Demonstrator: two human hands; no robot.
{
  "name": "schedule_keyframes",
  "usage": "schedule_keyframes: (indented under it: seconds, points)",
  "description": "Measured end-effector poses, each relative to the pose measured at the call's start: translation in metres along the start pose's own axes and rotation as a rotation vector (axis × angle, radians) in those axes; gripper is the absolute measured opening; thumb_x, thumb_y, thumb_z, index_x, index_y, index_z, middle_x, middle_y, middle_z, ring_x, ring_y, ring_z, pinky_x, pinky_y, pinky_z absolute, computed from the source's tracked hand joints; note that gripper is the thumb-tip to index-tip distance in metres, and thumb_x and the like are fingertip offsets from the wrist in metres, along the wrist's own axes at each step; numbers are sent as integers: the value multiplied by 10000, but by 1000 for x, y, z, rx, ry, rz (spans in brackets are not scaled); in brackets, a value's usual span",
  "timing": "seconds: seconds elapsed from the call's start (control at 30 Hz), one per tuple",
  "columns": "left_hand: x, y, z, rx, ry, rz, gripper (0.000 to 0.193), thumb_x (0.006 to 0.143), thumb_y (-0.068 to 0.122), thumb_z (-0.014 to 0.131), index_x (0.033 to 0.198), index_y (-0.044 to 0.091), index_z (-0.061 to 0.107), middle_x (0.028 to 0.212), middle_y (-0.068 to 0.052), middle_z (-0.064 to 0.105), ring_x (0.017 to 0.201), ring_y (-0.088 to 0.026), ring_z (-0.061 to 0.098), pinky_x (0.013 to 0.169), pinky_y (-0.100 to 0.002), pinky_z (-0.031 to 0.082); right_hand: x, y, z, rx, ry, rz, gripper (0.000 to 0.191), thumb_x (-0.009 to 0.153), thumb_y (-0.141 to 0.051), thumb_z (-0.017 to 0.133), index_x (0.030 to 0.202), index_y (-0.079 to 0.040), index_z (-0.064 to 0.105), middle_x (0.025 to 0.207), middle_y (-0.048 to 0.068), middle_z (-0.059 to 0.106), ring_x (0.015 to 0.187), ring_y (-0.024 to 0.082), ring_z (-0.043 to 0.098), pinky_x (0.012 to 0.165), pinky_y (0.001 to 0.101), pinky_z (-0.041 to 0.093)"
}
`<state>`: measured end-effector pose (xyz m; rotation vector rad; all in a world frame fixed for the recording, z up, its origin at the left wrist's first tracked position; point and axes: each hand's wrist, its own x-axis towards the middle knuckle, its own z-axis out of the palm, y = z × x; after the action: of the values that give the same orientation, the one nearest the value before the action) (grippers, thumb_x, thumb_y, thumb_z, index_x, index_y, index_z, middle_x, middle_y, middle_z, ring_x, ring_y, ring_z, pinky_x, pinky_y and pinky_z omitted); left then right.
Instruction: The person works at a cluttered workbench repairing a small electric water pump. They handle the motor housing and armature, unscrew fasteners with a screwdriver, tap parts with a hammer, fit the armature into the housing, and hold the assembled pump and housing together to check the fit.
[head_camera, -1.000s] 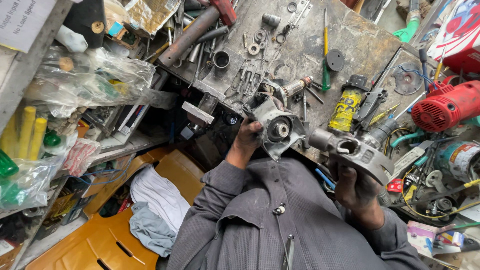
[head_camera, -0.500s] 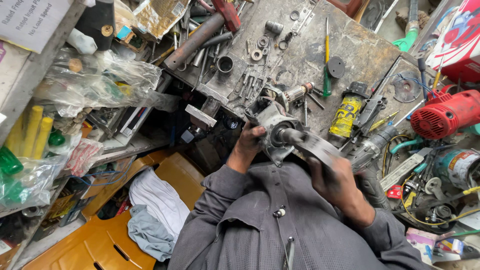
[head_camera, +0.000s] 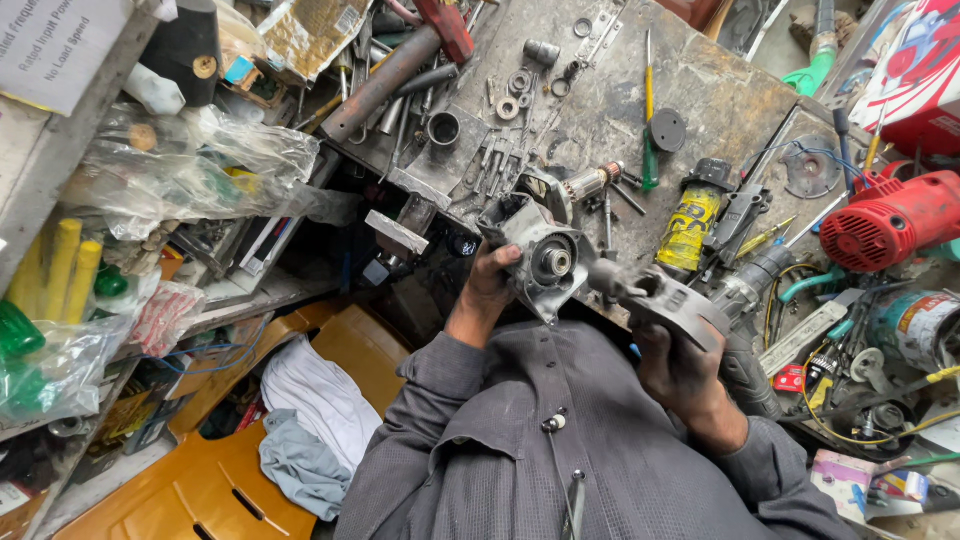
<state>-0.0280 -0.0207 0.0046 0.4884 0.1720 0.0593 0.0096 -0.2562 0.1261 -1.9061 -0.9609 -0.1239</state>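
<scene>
My left hand grips a grey metal gear housing with a round bearing showing in its middle. My right hand holds a second grey metal part, a flat cover with a short shaft that points toward the housing. The two parts are close together but a small gap separates them. Both are held above the near edge of a dirty metal workbench. My grey sleeves and shirt fill the lower middle of the view.
On the bench lie a motor armature, a yellow-green screwdriver, a yellow spray can, a black disc, washers and bolts. A red power tool sits at right. Plastic bags and shelves stand left, orange crates below.
My right hand has pulled its part a little to the right, away from the housing, after bringing it in against it half a second ago. The left hand holds steady.
</scene>
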Motion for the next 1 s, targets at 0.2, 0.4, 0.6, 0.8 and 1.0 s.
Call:
schedule_keyframes:
  seconds: [0.2, 0.4, 0.6, 0.8, 1.0]
  points:
    - [0, 2, 2, 39, -23, -37, 701, 764, 239, 738, 1361, -82, 559, 1193, -178, 677, 1048, -285, 707, 904, -399, 612, -2, 0, 4, -91, -80, 57, 201, 1027, -71, 559, 1184, -16, 672, 1019, 204, 692, 896, 415, 708, 799, 408, 565]
    - [-2, 0, 3, 15, 14, -45, 690, 785, 229, 739, 1373, -83, 555, 1193, -184, 677, 1040, -284, 703, 901, -396, 601, -3, 4, 4, -20, -98, 187, 201, 1021, -86, 545, 1131, -15, 697, 853, 122, 674, 727, 329, 677, 731, 396, 548]
    - [-3, -3, 5, -62, 70, -16, 682, 798, 240, 736, 1362, -97, 555, 1211, -188, 677, 1073, -282, 701, 949, -393, 596, -6, -1, 2, 3, -26, -35, 218, 1037, -52, 470, 1182, 77, 571, 1027, 261, 649, 902, 480, 641, 806, 518, 485]
    - [-2, -1, 7, -4, -11, -16, 690, 789, 239, 744, 1367, -81, 544, 1221, -181, 675, 1083, -277, 700, 955, -395, 589, -6, -2, 5, -79, -140, 164, 182, 965, -48, 583, 1110, 15, 674, 980, 185, 699, 853, 390, 703, 747, 424, 558]
    - [-3, -2, 5, -25, -55, -11, 679, 827, 247, 739, 1379, -93, 537, 1215, -195, 678, 1083, -281, 700, 968, -387, 590, -13, 3, 9, 38, 38, 44, 192, 987, -20, 511, 1135, 15, 630, 1046, 208, 695, 923, 374, 708, 861, 465, 539]
